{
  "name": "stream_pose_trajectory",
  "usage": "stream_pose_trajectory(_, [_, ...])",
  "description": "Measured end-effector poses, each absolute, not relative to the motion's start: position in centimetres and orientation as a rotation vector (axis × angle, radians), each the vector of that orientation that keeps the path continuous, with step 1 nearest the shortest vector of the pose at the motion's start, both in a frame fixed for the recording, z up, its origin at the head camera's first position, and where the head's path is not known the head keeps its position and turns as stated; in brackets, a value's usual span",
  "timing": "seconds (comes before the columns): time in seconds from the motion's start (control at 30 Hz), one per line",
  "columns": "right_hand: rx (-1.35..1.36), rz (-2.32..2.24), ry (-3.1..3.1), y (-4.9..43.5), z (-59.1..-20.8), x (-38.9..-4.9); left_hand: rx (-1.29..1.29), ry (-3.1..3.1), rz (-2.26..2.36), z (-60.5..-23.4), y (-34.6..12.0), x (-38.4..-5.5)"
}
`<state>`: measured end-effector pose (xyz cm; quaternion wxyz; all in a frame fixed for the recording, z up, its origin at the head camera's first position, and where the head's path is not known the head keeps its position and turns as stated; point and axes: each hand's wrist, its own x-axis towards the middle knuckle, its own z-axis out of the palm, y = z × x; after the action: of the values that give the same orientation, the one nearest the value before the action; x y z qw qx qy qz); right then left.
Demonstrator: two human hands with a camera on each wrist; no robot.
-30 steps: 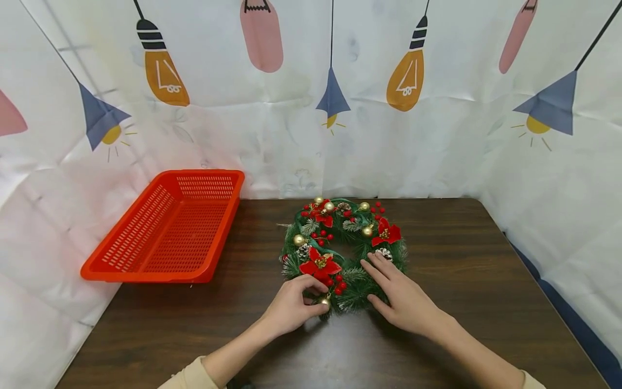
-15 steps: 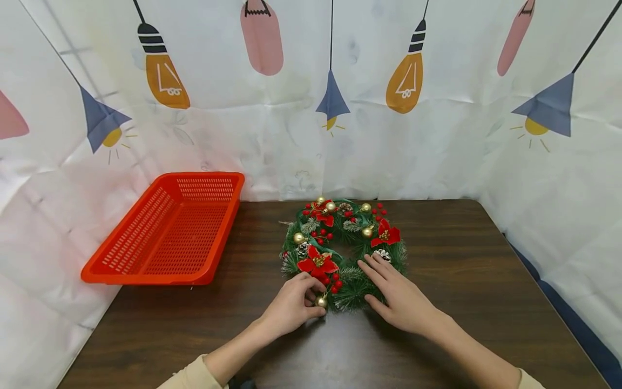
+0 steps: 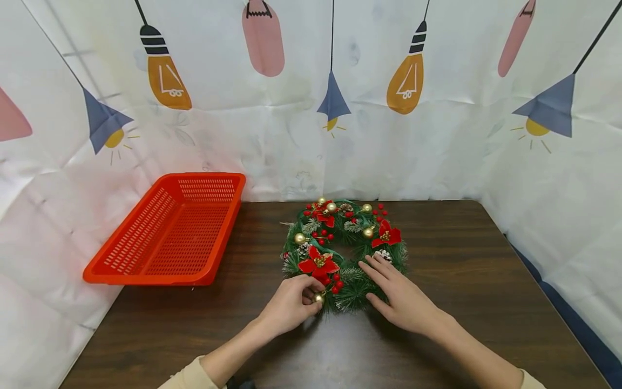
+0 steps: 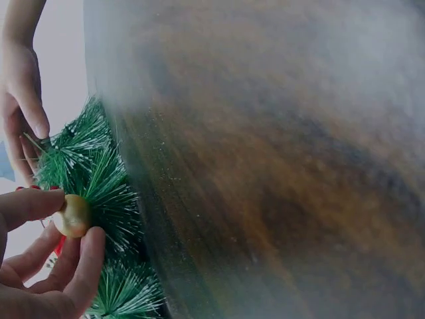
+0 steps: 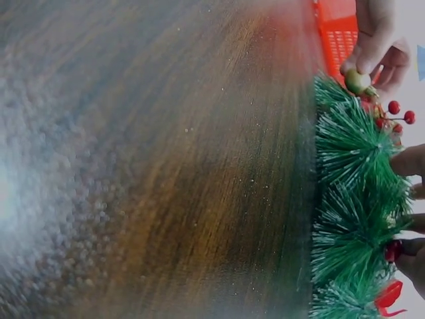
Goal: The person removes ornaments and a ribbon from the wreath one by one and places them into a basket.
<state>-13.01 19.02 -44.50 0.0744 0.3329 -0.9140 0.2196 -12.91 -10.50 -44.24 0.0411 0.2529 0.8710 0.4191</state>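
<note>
A green Christmas wreath (image 3: 353, 294) lies on the dark wooden table, trimmed with red poinsettias (image 3: 318, 266), red berries, snowy pinecones and gold balls. At its near left edge my left hand (image 3: 290, 307) pinches a small gold bauble (image 4: 74, 216) between thumb and fingers, just below the front poinsettia. My right hand (image 3: 403, 298) rests on the near right part of the wreath, fingers spread and mostly straight, beside a pinecone (image 3: 383, 255). In the right wrist view, its fingertips (image 5: 405, 163) lie among the green needles, near a red berry (image 5: 393, 250).
An orange-red plastic basket (image 3: 214, 265) with slotted sides stands on the left of the table (image 3: 466, 259). Behind hangs a white curtain (image 3: 286, 146) printed with lamps and bulbs. A small dark object (image 3: 240, 383) shows at the bottom edge by the left sleeve.
My left hand and the gold bauble in it have shifted slightly left and up along the wreath's edge. The right hand stays nearly still.
</note>
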Motion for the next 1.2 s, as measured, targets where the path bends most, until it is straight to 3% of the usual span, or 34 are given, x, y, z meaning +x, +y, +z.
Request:
stream_pose_trajectory(0.67, [1.006,0.653,-2.735,19.1,-44.8,-13.1,0.726,2.679,1.451,-42.8,-10.4,-12.7])
stream_pose_trajectory(1.2, [1.007,0.65,-2.748,19.0,-44.6,-13.1,0.834,2.787,1.39,-41.5,-9.9,-13.9])
